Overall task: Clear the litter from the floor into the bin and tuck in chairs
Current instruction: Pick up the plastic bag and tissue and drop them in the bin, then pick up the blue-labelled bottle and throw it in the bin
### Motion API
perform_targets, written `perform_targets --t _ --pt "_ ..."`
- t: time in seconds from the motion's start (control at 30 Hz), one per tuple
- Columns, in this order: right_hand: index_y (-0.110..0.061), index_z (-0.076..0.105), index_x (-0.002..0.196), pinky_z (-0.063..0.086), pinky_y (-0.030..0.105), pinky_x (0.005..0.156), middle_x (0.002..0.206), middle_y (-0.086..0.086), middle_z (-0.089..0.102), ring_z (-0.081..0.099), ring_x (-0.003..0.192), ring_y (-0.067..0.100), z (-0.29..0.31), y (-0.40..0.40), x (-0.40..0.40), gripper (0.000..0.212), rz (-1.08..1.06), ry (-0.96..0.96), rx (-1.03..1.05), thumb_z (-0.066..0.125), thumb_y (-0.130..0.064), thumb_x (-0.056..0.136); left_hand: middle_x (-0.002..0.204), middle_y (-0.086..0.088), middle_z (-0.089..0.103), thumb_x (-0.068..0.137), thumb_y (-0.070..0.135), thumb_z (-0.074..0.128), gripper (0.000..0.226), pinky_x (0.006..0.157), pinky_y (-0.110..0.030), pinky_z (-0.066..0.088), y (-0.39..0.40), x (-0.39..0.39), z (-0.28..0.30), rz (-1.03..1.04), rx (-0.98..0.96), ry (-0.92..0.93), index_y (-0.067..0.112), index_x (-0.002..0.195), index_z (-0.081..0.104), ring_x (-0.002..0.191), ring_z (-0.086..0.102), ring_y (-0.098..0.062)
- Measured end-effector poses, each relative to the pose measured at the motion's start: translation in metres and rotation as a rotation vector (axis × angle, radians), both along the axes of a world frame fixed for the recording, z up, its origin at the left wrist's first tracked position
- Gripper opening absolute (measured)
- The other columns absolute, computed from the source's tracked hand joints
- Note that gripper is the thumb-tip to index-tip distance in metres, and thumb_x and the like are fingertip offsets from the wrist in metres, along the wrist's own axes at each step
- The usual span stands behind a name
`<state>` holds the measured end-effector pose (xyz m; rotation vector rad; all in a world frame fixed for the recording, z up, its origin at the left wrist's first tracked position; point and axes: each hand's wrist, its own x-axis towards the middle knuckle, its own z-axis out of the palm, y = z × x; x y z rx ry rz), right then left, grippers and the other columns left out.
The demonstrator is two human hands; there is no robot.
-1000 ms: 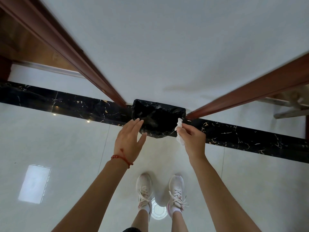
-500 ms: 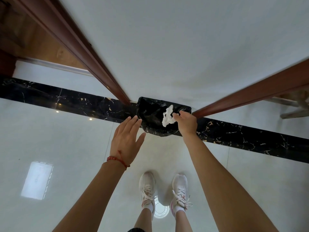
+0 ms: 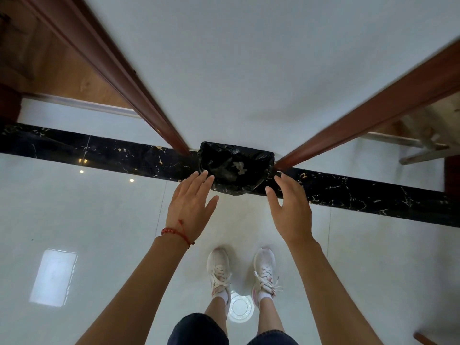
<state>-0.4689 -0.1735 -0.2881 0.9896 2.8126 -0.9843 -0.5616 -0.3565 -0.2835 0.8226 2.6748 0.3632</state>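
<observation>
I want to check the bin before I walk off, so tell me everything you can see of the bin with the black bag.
The bin stands on the floor against the white wall, between two reddish-brown door frames, over the black marble strip. A glossy, crinkled black plastic bag lines it and folds over its rim, hiding the bin's own body. The mouth is open, with pale crumpled scraps inside. The left hand and right hand hover open at either side; whether the fingertips touch the bag is unclear.

We can't make out the pale scraps inside the bin [image 3: 236, 166]: too small, blurry. Bin's body hidden under its black liner. Chair [image 3: 423, 148] at right cut off by frame edge, motion-blurred. Both forearms run off bottom edge.
</observation>
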Motion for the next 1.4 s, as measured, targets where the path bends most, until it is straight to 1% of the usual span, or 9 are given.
perform_targets --t 0.13,0.27,0.6,0.77,0.9,1.03,1.17,1.27,1.4 --pt "-0.005 0.058 0.12 0.049 0.042 0.089 0.129 0.013 0.056 0.05 0.122 0.028 0.033 0.004 0.029 0.049 -0.023 -0.005 0.129 0.043 -0.041 0.09 0.121 -0.016 0.062 0.086 0.036 0.036 0.051 0.095 -0.049 0.042 0.004 0.01 0.025 -0.035 0.009 0.005 0.004 0.12 0.056 0.115 0.056 -0.035" --pt "-0.003 0.061 0.114 0.052 0.042 0.083 0.123 0.016 0.06 0.057 0.113 0.032 0.061 0.005 0.058 0.05 -0.062 0.024 0.207 0.039 -0.04 0.088 0.122 -0.015 0.062 0.086 0.037 0.036 0.051 0.095 -0.049 0.043 0.011 0.022 0.052 -0.088 0.017 0.017 0.004 0.119 0.057 0.116 0.056 -0.034" --pt "-0.002 0.06 0.115 0.052 0.042 0.083 0.122 0.018 0.06 0.057 0.112 0.032 0.131 0.027 0.118 0.049 -0.24 0.064 0.238 0.04 -0.036 0.087 0.12 -0.016 0.063 0.085 0.039 0.036 0.052 0.092 -0.05 0.045 0.053 0.06 0.128 -0.236 0.019 0.035 0.004 0.115 0.06 0.115 0.057 -0.035" --pt "-0.002 0.059 0.117 0.051 0.043 0.085 0.124 0.018 0.059 0.055 0.115 0.032 0.177 0.039 0.152 0.05 -0.319 0.095 0.237 0.039 -0.037 0.086 0.129 -0.015 0.057 0.086 0.042 0.03 0.058 0.101 -0.049 0.037 0.075 0.088 0.172 -0.272 0.045 0.032 0.005 0.122 0.055 0.124 0.049 -0.035" --pt "-0.004 0.056 0.122 0.047 0.043 0.091 0.13 0.016 0.054 0.049 0.122 0.029 0.217 0.044 0.181 0.047 -0.376 0.122 0.206 0.045 -0.032 0.087 0.131 -0.015 0.056 0.086 0.043 0.029 0.059 0.104 -0.048 0.033 0.092 0.114 0.205 -0.351 0.066 0.062 0.005 0.124 0.054 0.126 0.046 -0.035" --pt "-0.005 0.054 0.125 0.046 0.041 0.094 0.132 0.015 0.053 0.047 0.124 0.028 0.247 0.047 0.217 0.046 -0.403 0.112 0.225 0.044 -0.032 0.089 0.139 -0.013 0.047 0.09 0.041 0.037 0.053 0.11 -0.042 0.024 0.108 0.145 0.228 -0.426 0.053 0.06 0.008 0.131 0.046 0.134 0.036 -0.032" --pt "-0.004 0.056 0.122 0.047 0.043 0.093 0.128 0.018 0.056 0.052 0.119 0.031 0.264 0.049 0.256 0.044 -0.433 0.091 0.229 0.046 -0.031 0.088 0.141 -0.012 0.045 0.092 0.038 0.041 0.05 0.112 -0.041 0.022 0.127 0.175 0.249 -0.545 0.036 0.079 0.009 0.134 0.043 0.135 0.035 -0.03" --pt "-0.002 0.059 0.116 0.05 0.044 0.088 0.12 0.019 0.061 0.058 0.112 0.034 0.272 0.05 0.284 0.041 -0.467 0.075 0.26 0.049 -0.029 0.086 0.137 -0.012 0.049 0.092 0.038 0.041 0.049 0.109 -0.044 0.028 0.146 0.195 0.263 -0.611 0.016 0.106 0.009 0.131 0.046 0.132 0.039 -0.032" --pt "-0.003 0.061 0.113 0.052 0.041 0.084 0.116 0.019 0.063 0.06 0.107 0.033 0.279 0.055 0.317 0.046 -0.543 0.042 0.303 0.039 -0.035 0.088 0.118 -0.013 0.065 0.085 0.04 0.035 0.052 0.093 -0.048 0.046 0.178 0.216 0.278 -0.729 0.005 0.112 0.006 0.116 0.06 0.113 0.058 -0.034"
